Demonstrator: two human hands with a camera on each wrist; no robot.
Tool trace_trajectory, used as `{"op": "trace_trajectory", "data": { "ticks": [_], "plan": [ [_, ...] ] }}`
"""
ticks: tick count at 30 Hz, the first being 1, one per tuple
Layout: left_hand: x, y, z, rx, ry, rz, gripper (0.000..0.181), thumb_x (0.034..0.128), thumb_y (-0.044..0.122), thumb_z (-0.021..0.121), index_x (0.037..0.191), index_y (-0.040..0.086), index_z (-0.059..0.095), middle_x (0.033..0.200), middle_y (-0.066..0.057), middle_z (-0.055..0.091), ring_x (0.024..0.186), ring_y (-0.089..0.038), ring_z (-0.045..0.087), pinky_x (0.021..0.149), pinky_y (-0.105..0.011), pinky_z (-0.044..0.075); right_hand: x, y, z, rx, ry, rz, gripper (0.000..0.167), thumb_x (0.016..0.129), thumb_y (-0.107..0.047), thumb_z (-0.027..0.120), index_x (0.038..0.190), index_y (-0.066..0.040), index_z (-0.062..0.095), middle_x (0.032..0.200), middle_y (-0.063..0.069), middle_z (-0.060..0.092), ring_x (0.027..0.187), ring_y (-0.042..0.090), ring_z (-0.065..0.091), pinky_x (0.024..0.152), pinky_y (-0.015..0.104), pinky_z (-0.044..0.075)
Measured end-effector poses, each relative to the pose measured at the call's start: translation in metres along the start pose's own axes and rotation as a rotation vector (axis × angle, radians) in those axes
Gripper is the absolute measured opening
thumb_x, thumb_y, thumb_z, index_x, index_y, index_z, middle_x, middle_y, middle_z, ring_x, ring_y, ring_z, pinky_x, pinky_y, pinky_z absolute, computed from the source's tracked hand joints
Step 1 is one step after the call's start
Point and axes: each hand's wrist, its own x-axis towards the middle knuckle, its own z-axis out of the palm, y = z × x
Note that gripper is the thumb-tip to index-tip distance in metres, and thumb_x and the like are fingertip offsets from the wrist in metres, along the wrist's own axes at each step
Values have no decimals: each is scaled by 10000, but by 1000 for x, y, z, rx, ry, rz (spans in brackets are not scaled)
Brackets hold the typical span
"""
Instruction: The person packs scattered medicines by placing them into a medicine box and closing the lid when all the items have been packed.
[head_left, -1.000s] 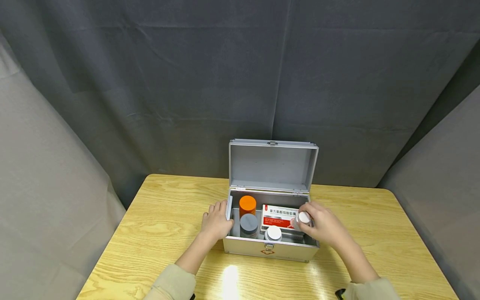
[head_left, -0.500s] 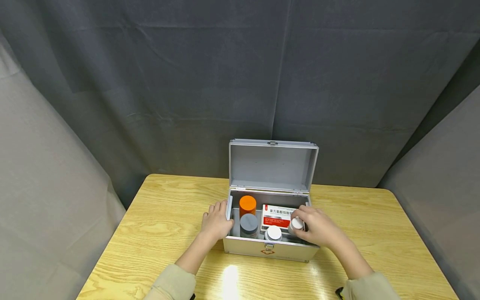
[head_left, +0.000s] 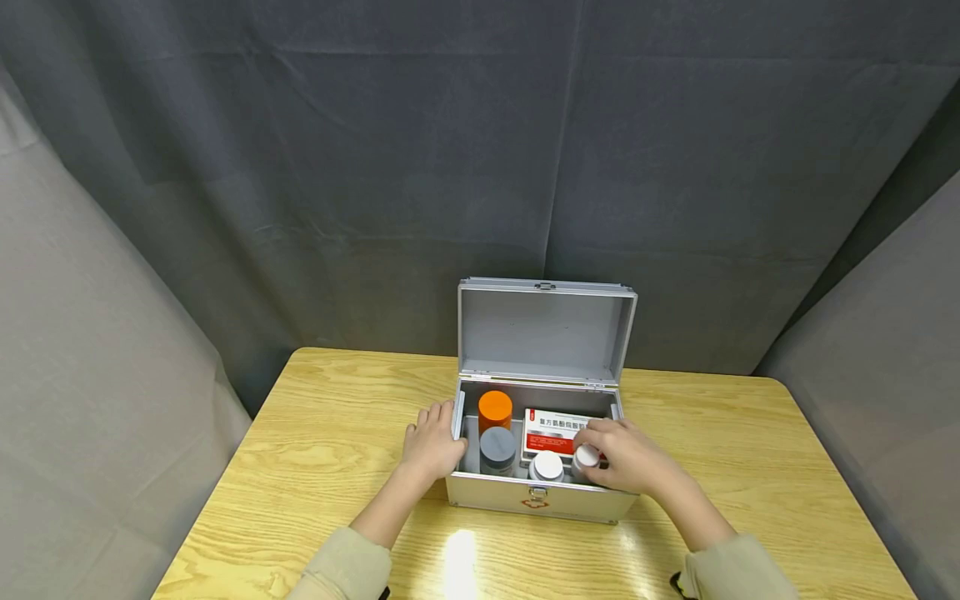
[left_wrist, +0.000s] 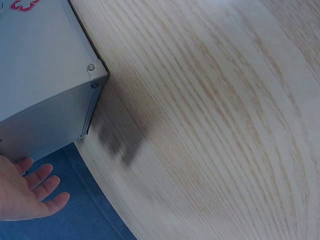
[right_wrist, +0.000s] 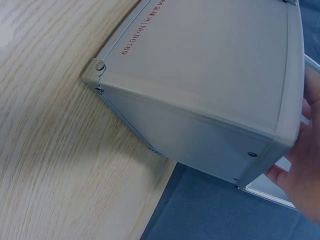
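An aluminium first-aid case [head_left: 480, 492] stands on the table with its lid [head_left: 547, 329] raised. At its left wall, my left hand [head_left: 433, 446] holds the rim, thumb over the edge and fingers outside; the left wrist view shows those fingers [left_wrist: 46, 187] spread loosely. My right hand [head_left: 630, 457] reaches over the right wall and grips a small white-capped bottle [head_left: 587, 457] inside the case. Just left of it is another white-capped bottle [head_left: 547, 467]. The bottle's lower part is hidden. In the right wrist view the case wall hides what the right hand [right_wrist: 307, 155] holds.
Also in the case are an orange-capped bottle [head_left: 495, 408], a grey-capped jar [head_left: 498, 448] and a white-and-red medicine box [head_left: 555, 425] behind the bottles. Wooden tabletop [head_left: 720, 450] surrounds the case. A dark curtain [head_left: 375, 208] hangs behind.
My right hand has moved left and a little toward the front wall with the white-capped bottle, lowering it beside the other one. The left hand has stayed at the rim.
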Motion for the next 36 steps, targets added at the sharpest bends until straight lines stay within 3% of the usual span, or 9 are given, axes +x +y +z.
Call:
{"op": "trace_trajectory", "data": {
  "ticks": [10, 36],
  "plan": [
    [0, 1, 0, 0, -2, -4, 662, 811, 301, 544, 1394, 79, 324, 1351, -120, 394, 1220, -312, 349, 939, -519, 308, 1, 0, 1, -11, -51, -29, 186, 711, -198, 736, 873, -182, 647, 856, -71, 568, 804, 106, 523, 749, 472, 404],
    [0, 0, 1, -6, 2, -2, 673, 804, 312, 539, 1394, 67, 328, 1350, -122, 396, 1224, -318, 347, 943, -526, 303, 5, 9, 14, -40, -134, -79, 213, 655, -159, 768, 829, -218, 660, 826, -78, 588, 835, 161, 556, 833, 488, 388]
  ]
}}
